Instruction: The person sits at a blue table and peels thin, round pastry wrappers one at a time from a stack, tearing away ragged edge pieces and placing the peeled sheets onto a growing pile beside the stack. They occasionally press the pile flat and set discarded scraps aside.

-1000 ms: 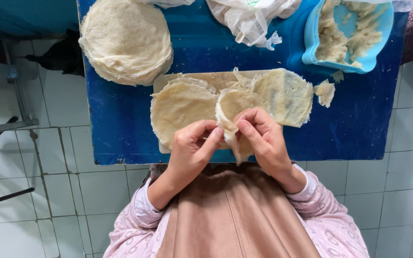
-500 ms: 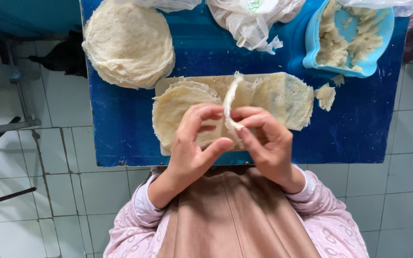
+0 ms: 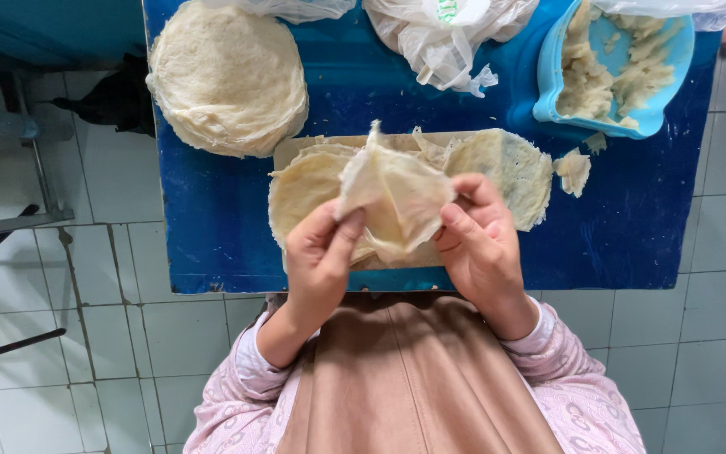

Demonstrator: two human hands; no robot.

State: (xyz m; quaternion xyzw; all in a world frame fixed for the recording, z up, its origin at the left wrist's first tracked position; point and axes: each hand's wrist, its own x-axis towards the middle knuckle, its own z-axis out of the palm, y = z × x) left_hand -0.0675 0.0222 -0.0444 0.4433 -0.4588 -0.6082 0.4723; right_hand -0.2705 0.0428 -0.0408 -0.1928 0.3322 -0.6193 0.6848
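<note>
A blue table (image 3: 237, 244) is shown from above. On it, beyond the folded wrapper (image 3: 397, 197), lie a stack of round wrappers (image 3: 227, 77), a white plastic bag (image 3: 447, 34) and a blue bowl of filling (image 3: 615, 67). The folded wrapper is pinched between the left hand (image 3: 321, 256) and right hand (image 3: 481, 244), above a wooden board (image 3: 291, 151)

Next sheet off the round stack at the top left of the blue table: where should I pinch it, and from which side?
Probably at the near right rim of the stack of sheets, coming from the side of the board. The edges there look ragged and slightly lifted, so a thumb and finger could catch only the top one. The left hand and right hand both hold the folded sheet.
</note>
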